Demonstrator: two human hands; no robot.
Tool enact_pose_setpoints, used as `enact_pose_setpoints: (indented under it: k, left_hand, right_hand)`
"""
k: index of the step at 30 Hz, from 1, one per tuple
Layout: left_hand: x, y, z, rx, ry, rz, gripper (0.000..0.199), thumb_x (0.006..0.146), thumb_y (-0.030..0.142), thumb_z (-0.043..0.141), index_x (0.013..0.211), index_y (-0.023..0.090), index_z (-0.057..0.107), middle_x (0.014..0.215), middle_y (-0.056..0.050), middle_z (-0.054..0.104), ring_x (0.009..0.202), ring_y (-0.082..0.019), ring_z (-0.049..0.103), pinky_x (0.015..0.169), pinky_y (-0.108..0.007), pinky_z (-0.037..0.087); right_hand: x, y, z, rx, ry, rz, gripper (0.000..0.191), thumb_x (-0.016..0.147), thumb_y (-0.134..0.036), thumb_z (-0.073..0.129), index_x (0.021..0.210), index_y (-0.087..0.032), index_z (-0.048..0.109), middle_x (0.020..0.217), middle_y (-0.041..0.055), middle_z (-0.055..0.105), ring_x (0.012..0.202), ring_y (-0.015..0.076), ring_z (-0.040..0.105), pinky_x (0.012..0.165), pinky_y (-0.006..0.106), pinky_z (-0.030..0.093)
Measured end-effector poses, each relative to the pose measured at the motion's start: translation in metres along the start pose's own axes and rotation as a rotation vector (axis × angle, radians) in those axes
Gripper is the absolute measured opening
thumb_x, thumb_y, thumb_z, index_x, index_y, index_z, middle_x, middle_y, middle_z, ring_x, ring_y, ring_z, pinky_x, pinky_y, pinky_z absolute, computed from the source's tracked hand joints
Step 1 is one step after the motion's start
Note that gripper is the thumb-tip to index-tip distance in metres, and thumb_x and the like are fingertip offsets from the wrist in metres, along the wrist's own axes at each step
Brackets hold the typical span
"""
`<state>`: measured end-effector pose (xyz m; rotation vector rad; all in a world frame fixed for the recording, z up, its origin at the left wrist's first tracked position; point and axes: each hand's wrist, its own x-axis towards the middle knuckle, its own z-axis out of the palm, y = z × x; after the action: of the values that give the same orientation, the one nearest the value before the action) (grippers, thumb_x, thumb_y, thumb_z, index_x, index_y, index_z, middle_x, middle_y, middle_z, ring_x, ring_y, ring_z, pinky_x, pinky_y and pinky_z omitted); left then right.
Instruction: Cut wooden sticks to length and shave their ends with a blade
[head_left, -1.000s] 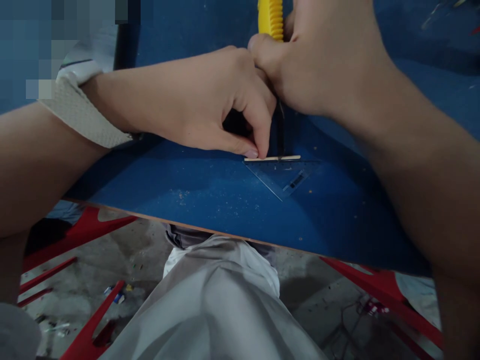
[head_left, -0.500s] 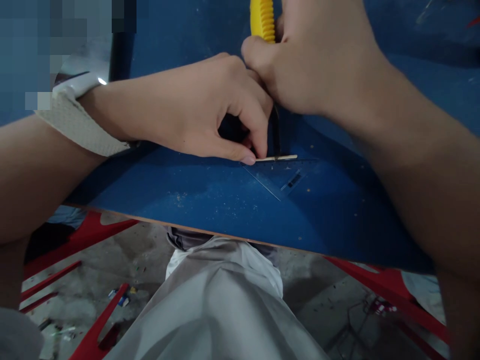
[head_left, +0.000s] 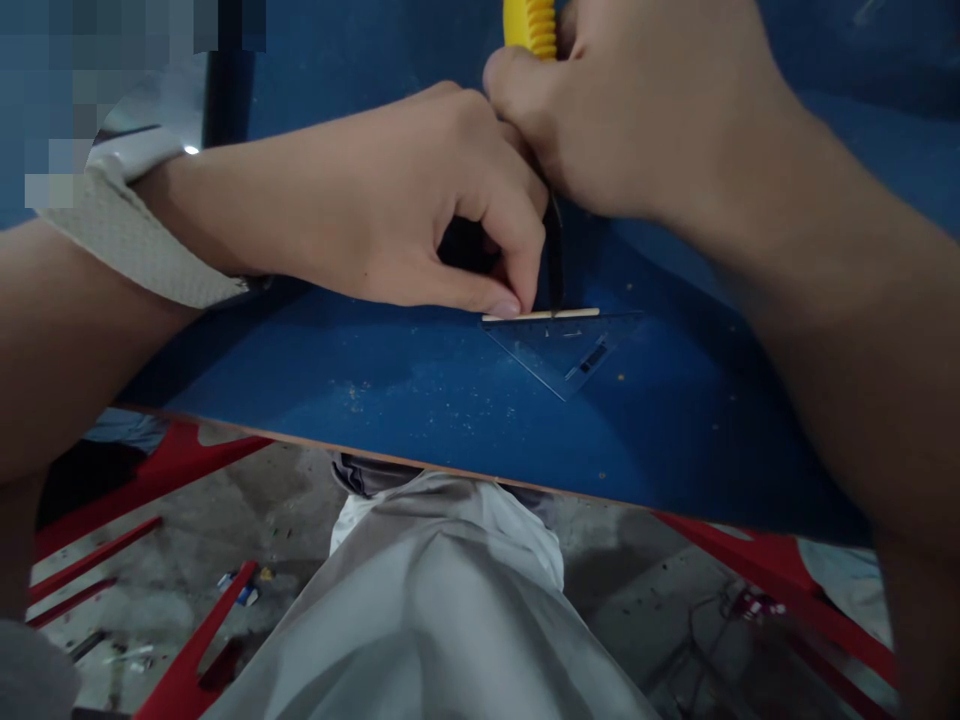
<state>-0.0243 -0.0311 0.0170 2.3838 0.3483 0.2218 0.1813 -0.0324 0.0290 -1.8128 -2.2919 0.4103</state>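
Note:
A thin pale wooden stick (head_left: pixel 577 313) lies along the top edge of a clear set square (head_left: pixel 574 385) on the blue tabletop. My left hand (head_left: pixel 435 210) pinches the stick left of its middle, thumb and forefinger pressing it down. Its left end pokes out past my thumb. Wrapped in my right hand (head_left: pixel 630 120) is a yellow-handled utility knife (head_left: pixel 531 28), partly cut off by the top of the view. Its dark blade points down beside my left fingertips, the tip at the stick. Whether the blade has cut in, I cannot tell.
Light crumbs and specks are scattered on the blue table (head_left: pixel 420 375) near its front edge. Below that edge are red frame parts (head_left: pixel 195 640), my draped light clothing (head_left: pixel 450 600) and a floor with litter. A dark bar (head_left: pixel 229 95) stands at the upper left.
My left fingertips sit slightly further right along the stick, and its left end now shows. The blade stays at the stick while the right hand appears slightly higher in view.

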Motion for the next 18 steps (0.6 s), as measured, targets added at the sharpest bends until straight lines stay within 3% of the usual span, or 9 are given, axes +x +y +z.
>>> enact_pose_setpoints:
  k: [3, 5, 7, 9, 14, 18]
  left_hand:
    - [0.002, -0.0001, -0.0003, -0.02, -0.02, -0.021, 0.053, 0.128, 0.056, 0.06, 0.122, 0.027, 0.103, 0.118, 0.001, 0.095, 0.113, -0.017, 0.086, 0.12, -0.042, 0.064]
    - [0.0023, -0.0007, -0.0006, -0.016, -0.011, 0.007, 0.047, 0.127, 0.05, 0.062, 0.124, 0.027, 0.103, 0.12, 0.001, 0.096, 0.114, -0.017, 0.086, 0.118, -0.041, 0.065]
    - [0.0023, -0.0009, -0.0008, -0.02, -0.002, 0.03, 0.043, 0.127, 0.046, 0.064, 0.126, 0.028, 0.103, 0.121, 0.001, 0.096, 0.114, -0.017, 0.086, 0.117, -0.04, 0.065]
    - [0.0024, -0.0001, -0.0007, -0.029, 0.0, 0.025, 0.044, 0.127, 0.047, 0.064, 0.125, 0.028, 0.103, 0.12, 0.001, 0.096, 0.114, -0.017, 0.086, 0.117, -0.039, 0.064]
    - [0.0036, 0.0037, 0.0008, -0.012, 0.004, -0.025, 0.05, 0.126, 0.052, 0.061, 0.119, 0.028, 0.104, 0.114, 0.0, 0.096, 0.113, -0.019, 0.087, 0.116, -0.039, 0.068]
    - [0.003, 0.0038, 0.0014, 0.005, 0.03, 0.006, 0.044, 0.127, 0.047, 0.062, 0.12, 0.032, 0.103, 0.113, 0.002, 0.096, 0.109, -0.018, 0.088, 0.112, -0.037, 0.069]
  right_hand:
    - [0.0004, 0.0019, 0.0012, 0.001, 0.007, 0.013, 0.026, 0.109, -0.022, 0.051, 0.099, -0.033, 0.03, 0.143, -0.0038, 0.075, 0.156, 0.0325, 0.072, 0.136, 0.053, 0.052]
    - [0.0016, 0.0032, 0.0004, -0.018, -0.003, 0.016, 0.009, 0.111, -0.021, 0.052, 0.112, -0.03, 0.054, 0.153, -0.0019, 0.078, 0.161, 0.0347, 0.072, 0.138, 0.054, 0.052]
    - [0.0032, 0.0045, -0.0007, -0.046, -0.017, -0.02, 0.034, 0.116, -0.02, 0.053, 0.147, -0.023, 0.067, 0.167, 0.0025, 0.077, 0.164, 0.0353, 0.072, 0.14, 0.052, 0.052]
    - [0.0046, 0.0055, -0.0013, -0.06, -0.019, -0.066, 0.049, 0.118, -0.019, 0.054, 0.166, -0.017, 0.065, 0.177, 0.0066, 0.075, 0.165, 0.0344, 0.072, 0.141, 0.05, 0.054]
    - [0.0051, 0.0047, -0.0004, -0.024, -0.003, -0.082, 0.039, 0.113, -0.014, 0.057, 0.151, -0.022, 0.064, 0.18, 0.0082, 0.075, 0.169, 0.0377, 0.073, 0.141, 0.053, 0.054]
    - [0.0055, 0.008, 0.0011, -0.025, -0.005, -0.084, 0.046, 0.114, -0.02, 0.053, 0.158, -0.022, 0.066, 0.169, 0.0043, 0.076, 0.162, 0.0339, 0.072, 0.139, 0.055, 0.05]
